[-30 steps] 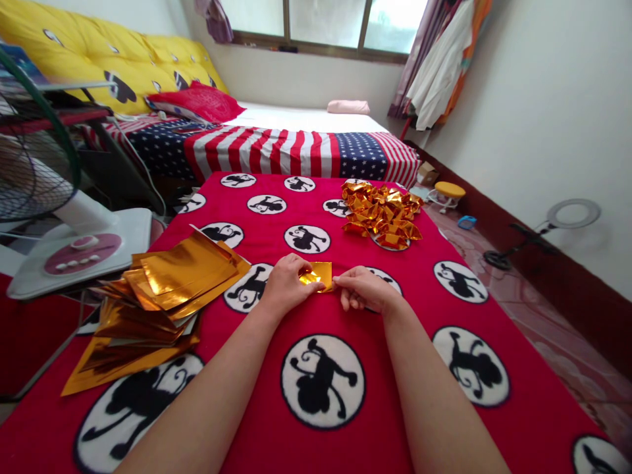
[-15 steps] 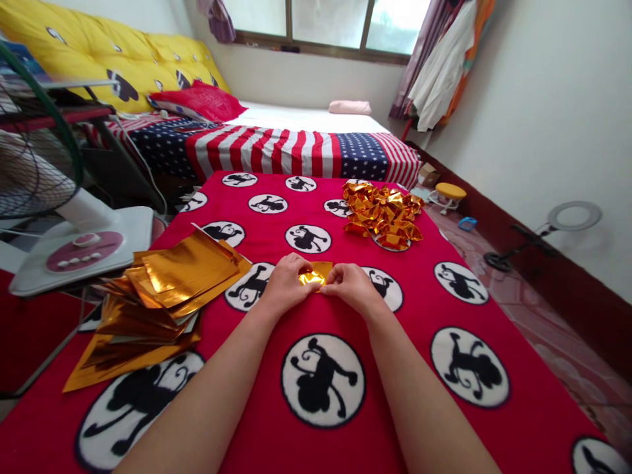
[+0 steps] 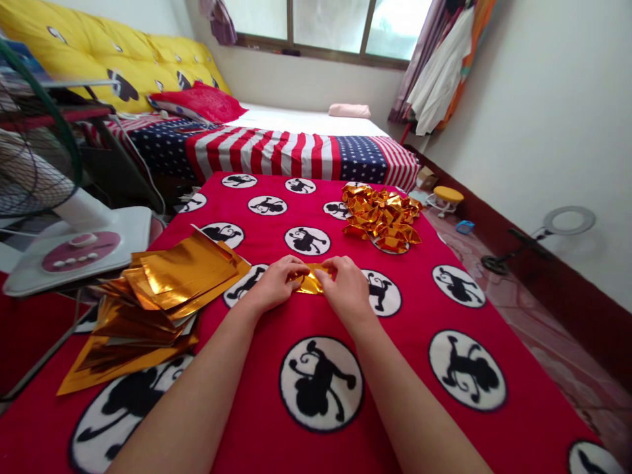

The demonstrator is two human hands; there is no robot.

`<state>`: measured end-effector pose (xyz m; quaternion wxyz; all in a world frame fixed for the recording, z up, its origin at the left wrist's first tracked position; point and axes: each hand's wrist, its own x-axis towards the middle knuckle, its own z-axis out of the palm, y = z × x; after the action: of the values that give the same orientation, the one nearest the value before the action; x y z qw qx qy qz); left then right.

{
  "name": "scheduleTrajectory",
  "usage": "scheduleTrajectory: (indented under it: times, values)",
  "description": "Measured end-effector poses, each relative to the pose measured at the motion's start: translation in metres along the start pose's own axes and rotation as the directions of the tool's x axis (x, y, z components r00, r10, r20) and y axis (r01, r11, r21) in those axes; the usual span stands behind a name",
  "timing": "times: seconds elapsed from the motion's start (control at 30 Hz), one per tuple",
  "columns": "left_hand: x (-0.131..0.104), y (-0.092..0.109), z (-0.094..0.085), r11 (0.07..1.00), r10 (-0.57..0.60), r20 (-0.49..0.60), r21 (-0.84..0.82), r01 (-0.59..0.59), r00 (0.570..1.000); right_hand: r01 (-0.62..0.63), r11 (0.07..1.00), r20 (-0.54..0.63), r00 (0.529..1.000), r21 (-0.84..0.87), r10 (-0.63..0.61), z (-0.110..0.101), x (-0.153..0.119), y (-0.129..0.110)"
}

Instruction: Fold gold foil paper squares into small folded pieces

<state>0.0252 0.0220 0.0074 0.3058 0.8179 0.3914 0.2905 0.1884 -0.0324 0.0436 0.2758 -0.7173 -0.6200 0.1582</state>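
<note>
A small strip of shiny gold foil paper (image 3: 309, 283) lies in front of me on a red cloth patterned with black monkeys in white circles. My left hand (image 3: 280, 282) grips its left end between thumb and fingers. On the other end, my right hand (image 3: 345, 283) is closed, its thumb lying over the foil. The fingers partly cover both ends of the strip. To the left, a loose stack of flat gold foil sheets (image 3: 182, 270) is spread over the cloth. A heap of folded gold foil pieces (image 3: 382, 214) rests at the far right.
A white fan base (image 3: 83, 247) stands left of the foil stack. Beyond the table is a bed with a striped, starred cover (image 3: 276, 151). On the floor at right are a yellow stool (image 3: 448, 195) and a ring light (image 3: 569, 220).
My left hand has shifted left along the foil strip. My right hand has moved its thumb up onto the foil, and more of the strip's middle shows.
</note>
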Motion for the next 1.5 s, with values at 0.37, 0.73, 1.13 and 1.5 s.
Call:
scheduleTrajectory:
  times: [0.37,0.73,1.13,1.5]
  values:
    - [0.005,-0.013,0.001,0.999,0.03,-0.01,0.013,-0.029,1.0,0.222,0.974,0.181,0.958,0.036,-0.225,0.061,-0.036,-0.031]
    - [-0.002,-0.005,0.001,0.999,-0.035,-0.069,-0.003,0.035,0.997,0.159,0.903,0.185,0.979,-0.4,-0.09,0.033,-0.016,0.03]
    - [-0.012,0.01,0.008,0.994,0.102,-0.381,0.075,-0.079,0.919,0.153,0.892,0.145,0.984,-0.425,-0.1,0.038,-0.015,0.031]
    - [-0.014,0.014,0.022,0.929,0.032,0.162,0.36,-0.089,0.986,0.157,0.9,0.132,0.985,-0.408,-0.112,0.037,-0.017,0.03]
